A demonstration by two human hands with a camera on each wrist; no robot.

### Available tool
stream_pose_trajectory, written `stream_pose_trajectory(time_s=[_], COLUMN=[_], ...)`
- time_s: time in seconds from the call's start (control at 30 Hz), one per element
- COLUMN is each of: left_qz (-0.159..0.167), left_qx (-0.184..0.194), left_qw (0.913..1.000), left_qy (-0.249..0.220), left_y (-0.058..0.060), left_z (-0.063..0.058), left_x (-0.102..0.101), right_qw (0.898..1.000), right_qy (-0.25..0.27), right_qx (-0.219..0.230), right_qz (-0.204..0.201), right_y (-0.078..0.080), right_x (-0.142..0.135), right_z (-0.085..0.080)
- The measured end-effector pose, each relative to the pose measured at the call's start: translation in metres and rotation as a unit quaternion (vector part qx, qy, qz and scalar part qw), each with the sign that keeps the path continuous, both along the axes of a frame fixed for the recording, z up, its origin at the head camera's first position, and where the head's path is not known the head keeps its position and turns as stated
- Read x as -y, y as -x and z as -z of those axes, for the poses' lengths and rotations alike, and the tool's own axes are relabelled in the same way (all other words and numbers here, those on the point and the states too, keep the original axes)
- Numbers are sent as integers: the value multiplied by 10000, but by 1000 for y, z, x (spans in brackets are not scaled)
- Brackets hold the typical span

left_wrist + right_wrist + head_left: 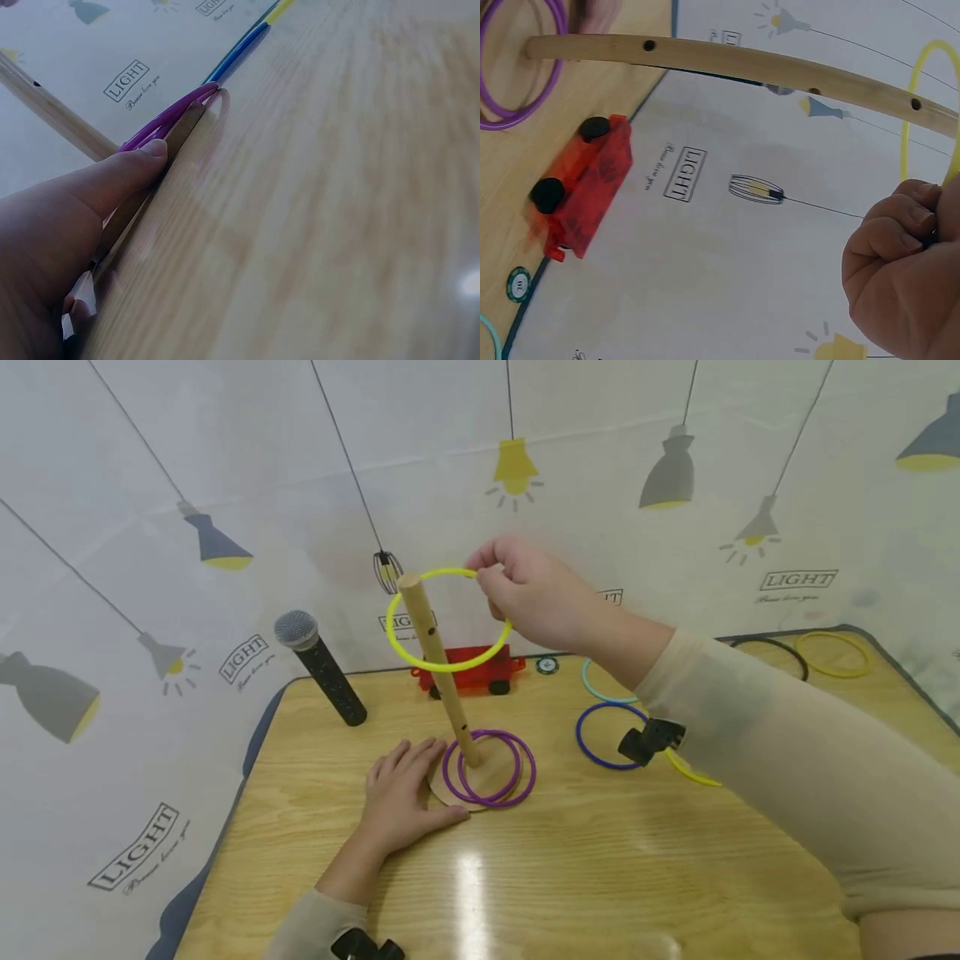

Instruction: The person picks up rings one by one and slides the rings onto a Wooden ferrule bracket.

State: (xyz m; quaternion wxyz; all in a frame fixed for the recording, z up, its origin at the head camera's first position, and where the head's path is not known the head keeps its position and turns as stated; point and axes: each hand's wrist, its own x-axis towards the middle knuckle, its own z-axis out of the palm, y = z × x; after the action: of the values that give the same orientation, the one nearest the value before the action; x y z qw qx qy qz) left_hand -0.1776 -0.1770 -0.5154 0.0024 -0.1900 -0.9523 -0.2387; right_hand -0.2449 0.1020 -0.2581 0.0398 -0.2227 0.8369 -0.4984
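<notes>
My right hand [536, 593] pinches a yellow ring [447, 668] between thumb and fingers, up at the top of a wooden post [442, 672]. The ring's near side crosses in front of the post and its far side passes behind the tip. Two purple rings [528, 752] lie overlapping around the post's foot, on its round wooden base [497, 766]. My left hand [401, 793] rests at the left of this base, fingers extended and spread along its edge. In the left wrist view the thumb [142, 169] presses the base's rim.
Behind the post stands a red toy vehicle [480, 670], with a small round chip [547, 666] beside it. A microphone [322, 672] stands upright at left. Blue [581, 739], light teal [587, 681], black [787, 649] and yellow [832, 672] rings lie to the right, partly behind my right arm.
</notes>
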Motion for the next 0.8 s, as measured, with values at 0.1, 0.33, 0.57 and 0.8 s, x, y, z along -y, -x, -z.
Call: stream_pose_trajectory(time_s=[0.1,0.33,0.57,0.8], left_qz=[4,-28,-73,-112], left_qx=[-40,-91,-145,-64], left_qw=[10000,9999,9998,9999], left_qy=[2,50,143,111], left_y=[0,2,2,2], left_z=[0,2,3,4], left_x=[-1,-2,-1,-1], right_qw=[9993,9914,9890,9853], right_qy=[-365,-1249,-1382,-1679], right_qx=[72,135,380,324], right_qz=[-22,-354,-361,42], right_y=[-4,-13,-21,-29], right_x=[3,14,15,15], right_z=[18,65,112,164])
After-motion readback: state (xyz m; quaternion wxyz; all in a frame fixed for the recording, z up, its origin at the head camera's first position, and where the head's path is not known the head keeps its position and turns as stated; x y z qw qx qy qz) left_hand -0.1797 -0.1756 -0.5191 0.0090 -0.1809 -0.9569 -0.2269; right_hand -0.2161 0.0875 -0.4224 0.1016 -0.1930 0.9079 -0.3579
